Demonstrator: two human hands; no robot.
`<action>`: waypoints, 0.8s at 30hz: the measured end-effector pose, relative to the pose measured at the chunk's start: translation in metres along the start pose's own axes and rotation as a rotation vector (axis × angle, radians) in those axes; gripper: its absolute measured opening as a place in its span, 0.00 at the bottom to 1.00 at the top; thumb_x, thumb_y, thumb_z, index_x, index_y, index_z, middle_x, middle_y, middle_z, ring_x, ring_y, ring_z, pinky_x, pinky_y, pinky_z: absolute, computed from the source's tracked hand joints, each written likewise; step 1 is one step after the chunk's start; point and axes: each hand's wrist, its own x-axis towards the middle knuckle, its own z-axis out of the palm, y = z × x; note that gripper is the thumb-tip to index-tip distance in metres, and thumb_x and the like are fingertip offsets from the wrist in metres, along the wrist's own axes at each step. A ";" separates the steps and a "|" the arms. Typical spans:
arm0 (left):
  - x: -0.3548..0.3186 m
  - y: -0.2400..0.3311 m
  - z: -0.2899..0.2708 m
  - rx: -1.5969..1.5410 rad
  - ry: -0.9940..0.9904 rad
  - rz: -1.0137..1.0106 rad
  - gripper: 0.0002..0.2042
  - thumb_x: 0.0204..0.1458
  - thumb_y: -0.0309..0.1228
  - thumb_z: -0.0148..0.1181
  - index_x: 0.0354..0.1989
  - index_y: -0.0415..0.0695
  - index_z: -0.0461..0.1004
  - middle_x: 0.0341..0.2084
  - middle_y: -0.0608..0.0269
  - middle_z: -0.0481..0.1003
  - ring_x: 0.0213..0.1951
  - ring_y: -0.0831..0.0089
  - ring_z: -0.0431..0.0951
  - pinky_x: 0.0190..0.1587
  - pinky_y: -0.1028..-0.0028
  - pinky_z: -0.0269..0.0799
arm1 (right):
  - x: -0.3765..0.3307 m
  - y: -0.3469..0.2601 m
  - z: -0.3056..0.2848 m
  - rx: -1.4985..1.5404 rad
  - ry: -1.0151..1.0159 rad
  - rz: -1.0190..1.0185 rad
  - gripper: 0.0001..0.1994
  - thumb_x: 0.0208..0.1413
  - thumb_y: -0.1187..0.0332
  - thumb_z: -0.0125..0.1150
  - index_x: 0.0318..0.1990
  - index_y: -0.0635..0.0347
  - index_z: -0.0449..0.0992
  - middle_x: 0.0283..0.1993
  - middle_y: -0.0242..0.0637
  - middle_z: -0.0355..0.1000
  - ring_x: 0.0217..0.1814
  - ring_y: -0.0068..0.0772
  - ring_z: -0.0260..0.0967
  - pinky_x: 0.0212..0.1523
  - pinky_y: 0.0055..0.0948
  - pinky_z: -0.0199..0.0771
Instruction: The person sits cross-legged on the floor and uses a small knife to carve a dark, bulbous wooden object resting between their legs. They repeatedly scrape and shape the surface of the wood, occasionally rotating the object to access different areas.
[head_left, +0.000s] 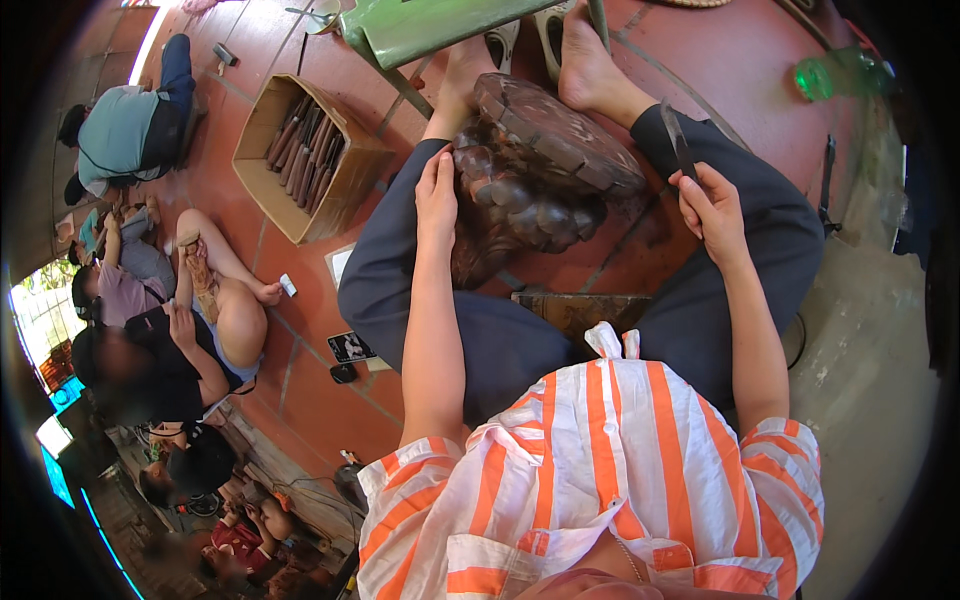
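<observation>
A dark brown carved wooden piece (535, 210), with rounded lobes and a flat, notched base (560, 130), lies tilted on the floor between my legs. My left hand (437, 195) rests at its left edge, beside my shin. Those fingers are stretched out and hold nothing; whether the fingertips touch the wood I cannot tell. My right hand (712, 212) is closed round a knife (680, 145) above my right shin, its narrow blade pointing up and away from me. The knife's handle is mostly hidden in my fist.
Left of the carving stands a cardboard box (335, 205) filled with wooden-handled tools (305, 150). A green plastic chair (430, 30) stands at the far side. At the right lies a green bottle (835, 75). A phone (350, 347) is on the tiles; several people sit along the left.
</observation>
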 end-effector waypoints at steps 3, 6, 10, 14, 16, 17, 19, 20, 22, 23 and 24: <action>0.006 -0.004 0.003 0.017 -0.008 0.005 0.25 0.64 0.43 0.43 0.60 0.34 0.65 0.55 0.53 0.69 0.58 0.71 0.65 0.60 0.75 0.56 | 0.000 -0.002 0.004 -0.056 0.054 0.013 0.07 0.61 0.67 0.56 0.39 0.62 0.75 0.18 0.19 0.59 0.16 0.06 0.49 0.16 0.13 0.45; 0.014 -0.012 0.004 0.001 -0.029 -0.036 0.27 0.64 0.45 0.43 0.59 0.33 0.64 0.56 0.53 0.68 0.59 0.70 0.65 0.61 0.75 0.56 | -0.001 -0.007 0.011 -0.143 0.107 0.000 0.07 0.61 0.70 0.57 0.37 0.64 0.77 0.21 0.24 0.62 0.20 0.11 0.55 0.22 0.15 0.54; 0.038 -0.029 -0.010 -0.170 -0.176 -0.129 0.26 0.63 0.46 0.43 0.57 0.34 0.66 0.54 0.57 0.70 0.55 0.70 0.67 0.59 0.75 0.58 | 0.017 -0.024 0.046 -0.498 0.077 -0.519 0.07 0.60 0.73 0.56 0.36 0.70 0.75 0.29 0.35 0.65 0.34 0.24 0.65 0.37 0.23 0.65; 0.043 -0.011 0.003 -0.308 -0.254 -0.293 0.25 0.63 0.47 0.42 0.56 0.37 0.67 0.52 0.61 0.71 0.53 0.72 0.68 0.58 0.75 0.59 | 0.039 -0.039 0.094 -0.738 0.138 -0.641 0.06 0.57 0.68 0.59 0.37 0.61 0.75 0.31 0.39 0.69 0.34 0.42 0.70 0.35 0.31 0.70; 0.042 -0.003 0.008 -0.310 -0.275 -0.300 0.26 0.64 0.47 0.41 0.57 0.36 0.66 0.53 0.60 0.70 0.54 0.72 0.67 0.59 0.75 0.58 | 0.049 -0.040 0.114 -0.851 0.183 -0.663 0.09 0.56 0.61 0.60 0.37 0.57 0.75 0.31 0.38 0.70 0.35 0.45 0.72 0.33 0.37 0.71; 0.042 -0.001 0.009 -0.312 -0.284 -0.303 0.26 0.64 0.48 0.41 0.58 0.36 0.65 0.54 0.59 0.69 0.55 0.72 0.66 0.59 0.75 0.57 | 0.049 -0.042 0.124 -0.867 0.208 -0.597 0.12 0.53 0.57 0.63 0.37 0.56 0.75 0.31 0.38 0.70 0.34 0.45 0.72 0.32 0.38 0.71; 0.046 -0.015 -0.001 -0.271 -0.292 -0.245 0.29 0.63 0.49 0.40 0.60 0.35 0.63 0.56 0.58 0.67 0.58 0.70 0.64 0.62 0.74 0.54 | 0.052 -0.038 0.138 -1.018 0.241 -0.691 0.18 0.50 0.56 0.67 0.39 0.61 0.75 0.34 0.41 0.72 0.36 0.44 0.72 0.34 0.35 0.71; 0.051 -0.023 -0.006 -0.250 -0.292 -0.215 0.30 0.63 0.50 0.40 0.61 0.35 0.62 0.57 0.57 0.66 0.59 0.69 0.63 0.63 0.74 0.52 | 0.053 -0.035 0.141 -1.034 0.237 -0.688 0.19 0.48 0.55 0.68 0.38 0.62 0.75 0.34 0.41 0.72 0.36 0.45 0.72 0.34 0.35 0.71; 0.058 -0.033 -0.007 -0.222 -0.291 -0.214 0.31 0.63 0.52 0.40 0.62 0.35 0.61 0.59 0.56 0.64 0.61 0.67 0.60 0.64 0.73 0.49 | 0.056 -0.027 0.137 -1.079 0.232 -0.669 0.20 0.46 0.54 0.70 0.36 0.62 0.74 0.34 0.41 0.72 0.36 0.45 0.72 0.33 0.36 0.71; 0.059 -0.037 -0.009 -0.206 -0.288 -0.213 0.32 0.62 0.52 0.40 0.63 0.36 0.61 0.60 0.56 0.63 0.61 0.66 0.59 0.65 0.72 0.48 | 0.059 -0.024 0.136 -1.071 0.220 -0.700 0.20 0.45 0.53 0.70 0.35 0.62 0.74 0.32 0.41 0.71 0.35 0.45 0.72 0.33 0.37 0.71; 0.057 -0.036 -0.005 -0.212 -0.266 -0.202 0.30 0.62 0.51 0.42 0.61 0.37 0.63 0.57 0.57 0.66 0.58 0.68 0.62 0.62 0.73 0.52 | 0.061 -0.021 0.132 -1.069 0.217 -0.719 0.20 0.44 0.53 0.70 0.34 0.61 0.73 0.31 0.40 0.70 0.34 0.46 0.72 0.32 0.38 0.71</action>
